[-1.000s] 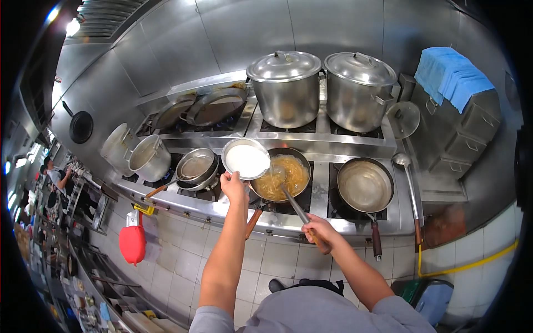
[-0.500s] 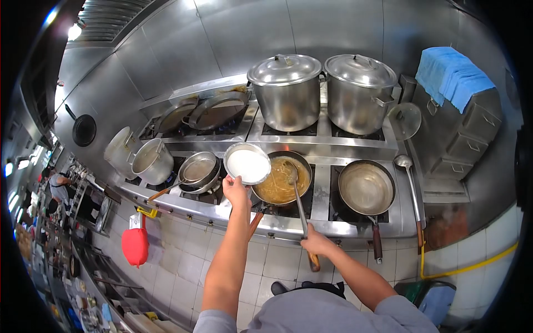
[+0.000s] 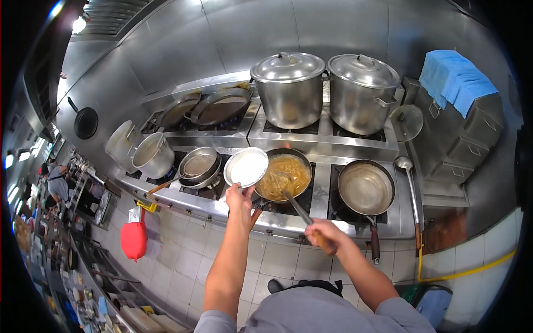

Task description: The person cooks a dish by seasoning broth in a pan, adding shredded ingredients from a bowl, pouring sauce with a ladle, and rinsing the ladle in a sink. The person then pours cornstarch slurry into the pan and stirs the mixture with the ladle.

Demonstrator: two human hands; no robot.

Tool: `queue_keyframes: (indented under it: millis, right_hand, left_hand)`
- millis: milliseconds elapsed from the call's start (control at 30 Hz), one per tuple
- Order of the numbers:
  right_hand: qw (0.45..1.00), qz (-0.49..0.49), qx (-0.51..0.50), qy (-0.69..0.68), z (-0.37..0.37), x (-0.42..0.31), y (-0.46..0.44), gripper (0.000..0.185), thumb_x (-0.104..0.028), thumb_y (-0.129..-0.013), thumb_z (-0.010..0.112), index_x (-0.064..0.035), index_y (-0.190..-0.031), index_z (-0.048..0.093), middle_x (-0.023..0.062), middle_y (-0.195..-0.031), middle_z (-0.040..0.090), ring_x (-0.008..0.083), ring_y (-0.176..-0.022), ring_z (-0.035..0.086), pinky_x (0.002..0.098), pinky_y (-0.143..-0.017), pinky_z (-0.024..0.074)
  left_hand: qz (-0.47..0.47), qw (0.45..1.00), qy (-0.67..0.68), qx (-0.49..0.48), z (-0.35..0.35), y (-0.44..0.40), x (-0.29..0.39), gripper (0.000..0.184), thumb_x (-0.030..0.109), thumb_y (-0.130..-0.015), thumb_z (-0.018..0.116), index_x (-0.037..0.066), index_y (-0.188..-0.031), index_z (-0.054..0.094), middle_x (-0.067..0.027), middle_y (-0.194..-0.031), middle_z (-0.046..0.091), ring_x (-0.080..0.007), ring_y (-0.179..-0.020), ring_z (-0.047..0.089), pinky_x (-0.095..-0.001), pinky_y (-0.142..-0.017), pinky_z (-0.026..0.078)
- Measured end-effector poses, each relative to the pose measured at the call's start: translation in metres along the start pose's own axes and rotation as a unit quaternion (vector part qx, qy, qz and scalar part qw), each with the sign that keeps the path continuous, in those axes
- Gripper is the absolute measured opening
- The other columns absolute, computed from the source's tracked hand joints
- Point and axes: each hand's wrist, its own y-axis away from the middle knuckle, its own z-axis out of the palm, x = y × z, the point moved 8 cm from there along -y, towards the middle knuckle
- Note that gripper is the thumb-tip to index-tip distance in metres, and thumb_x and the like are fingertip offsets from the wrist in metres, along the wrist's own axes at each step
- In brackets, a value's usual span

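My left hand grips the near rim of a metal bowl holding white contents, held over the stove at the left edge of a pan. That pan contains a yellow-brown liquid with thin strands. Closed round the wooden handle of a long ladle, my right hand is in front of the stove. The ladle's head is down in the liquid, partly hidden by it.
Two lidded stockpots stand at the back. An empty-looking pan and another ladle lie right. Left are a strainer and pots. A co-worker stands far left.
The ladle's head has swung across the pan and back toward its near side, with my right hand moving along. The bowl stays beside the pan, shifted slightly.
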Motion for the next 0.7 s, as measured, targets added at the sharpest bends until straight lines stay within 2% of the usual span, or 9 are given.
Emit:
queue_keyframes:
  millis: [100, 133, 167, 300, 367, 433, 500, 600, 700]
  right_hand:
    - [0.999, -0.009, -0.048, -0.016, -0.024, 0.003, -0.021, 0.029, -0.014, -0.082, 0.057, -0.0014, -0.108, 0.050, 0.0125, -0.080, 0.061, 0.0226, -0.062, 0.062, 0.0353, -0.053, 0.0501]
    - [0.958, -0.074, 0.064, 0.269, -0.034, -0.004, -0.020, 0.038, -0.015, -0.082, 0.056, 0.0015, -0.115, 0.047, 0.0176, -0.085, 0.063, 0.0291, -0.069, 0.064, 0.0377, -0.061, 0.0514]
    - [0.821, -0.135, 0.168, 0.528, -0.030, -0.021, -0.015, 0.047, -0.017, -0.082, 0.055, 0.0043, -0.122, 0.044, 0.0226, -0.090, 0.064, 0.0356, -0.076, 0.065, 0.0401, -0.068, 0.0528]
    - [0.762, 0.019, 0.176, 0.623, -0.020, -0.006, -0.002, 0.052, -0.015, -0.080, 0.056, 0.0067, -0.124, 0.041, 0.0271, -0.100, 0.062, 0.0441, -0.086, 0.061, 0.0391, -0.082, 0.0495]
    - [0.940, 0.037, 0.061, 0.335, -0.020, -0.001, -0.003, 0.046, -0.012, -0.082, 0.054, 0.0066, -0.122, 0.042, 0.0167, -0.087, 0.061, 0.0300, -0.068, 0.061, 0.0350, -0.064, 0.0496]
    - [1.000, 0.010, -0.027, 0.004, -0.022, -0.008, -0.012, 0.053, -0.013, -0.082, 0.056, 0.0070, -0.128, 0.040, 0.0040, -0.071, 0.055, 0.0142, -0.051, 0.054, 0.0293, -0.043, 0.0423]
    - [0.987, -0.011, 0.035, 0.154, -0.040, 0.002, -0.025, 0.054, -0.011, -0.082, 0.056, 0.0063, -0.129, 0.039, 0.0049, -0.072, 0.055, 0.0155, -0.051, 0.054, 0.0305, -0.044, 0.0434]
    - [0.871, -0.065, 0.137, 0.467, -0.031, 0.006, -0.020, 0.058, -0.009, -0.083, 0.052, 0.0026, -0.135, 0.032, 0.0099, -0.077, 0.057, 0.0187, -0.055, 0.057, 0.0341, -0.047, 0.0476]
    - [0.978, 0.048, 0.023, 0.201, -0.020, 0.006, -0.002, 0.060, -0.010, -0.084, 0.053, 0.0007, -0.137, 0.029, 0.0116, -0.079, 0.057, 0.0194, -0.054, 0.057, 0.0329, -0.047, 0.0471]
  left_hand:
    - [-0.030, 0.998, 0.052, 0.023, -0.014, 0.018, 0.000, 0.027, 0.001, -0.085, 0.051, -0.002, -0.111, 0.046, -0.0145, -0.112, 0.049, -0.0390, -0.102, 0.055, -0.0565, -0.082, 0.056]
    - [-0.028, 0.998, 0.053, 0.025, -0.023, 0.021, 0.001, 0.027, 0.001, -0.085, 0.051, -0.002, -0.111, 0.046, -0.0145, -0.112, 0.049, -0.0390, -0.102, 0.055, -0.0565, -0.082, 0.056]
    - [-0.031, 0.997, 0.064, 0.027, -0.035, 0.022, 0.003, 0.027, 0.002, -0.085, 0.051, -0.003, -0.112, 0.046, -0.0145, -0.113, 0.050, -0.0375, -0.103, 0.055, -0.0573, -0.085, 0.054]
    - [0.003, 0.998, 0.065, 0.025, -0.077, 0.046, 0.036, 0.032, 0.005, -0.086, 0.051, -0.005, -0.116, 0.046, -0.0156, -0.117, 0.052, -0.0344, -0.106, 0.055, -0.0561, -0.091, 0.051]
    - [0.027, 0.996, 0.075, 0.047, -0.110, 0.054, 0.054, 0.027, 0.004, -0.086, 0.051, -0.001, -0.113, 0.046, -0.0148, -0.116, 0.051, -0.0364, -0.104, 0.055, -0.0571, -0.087, 0.053]
    - [0.044, 0.990, 0.121, 0.051, -0.149, 0.061, 0.073, 0.021, 0.003, -0.087, 0.050, 0.002, -0.108, 0.046, -0.0138, -0.113, 0.050, -0.0390, -0.103, 0.056, -0.0584, -0.083, 0.055]
    - [0.088, 0.983, 0.139, 0.079, -0.186, 0.084, 0.096, 0.019, 0.004, -0.087, 0.051, 0.003, -0.106, 0.048, -0.0137, -0.113, 0.051, -0.0393, -0.106, 0.055, -0.0582, -0.083, 0.055]
    - [0.150, 0.972, 0.124, 0.131, -0.237, 0.135, 0.136, 0.016, 0.004, -0.086, 0.051, 0.003, -0.102, 0.049, -0.0143, -0.111, 0.052, -0.0366, -0.106, 0.056, -0.0553, -0.084, 0.056]
    - [0.220, 0.947, 0.063, 0.227, -0.311, 0.198, 0.170, 0.015, 0.004, -0.085, 0.052, 0.004, -0.100, 0.049, -0.0129, -0.111, 0.052, -0.0311, -0.100, 0.057, -0.0493, -0.083, 0.057]
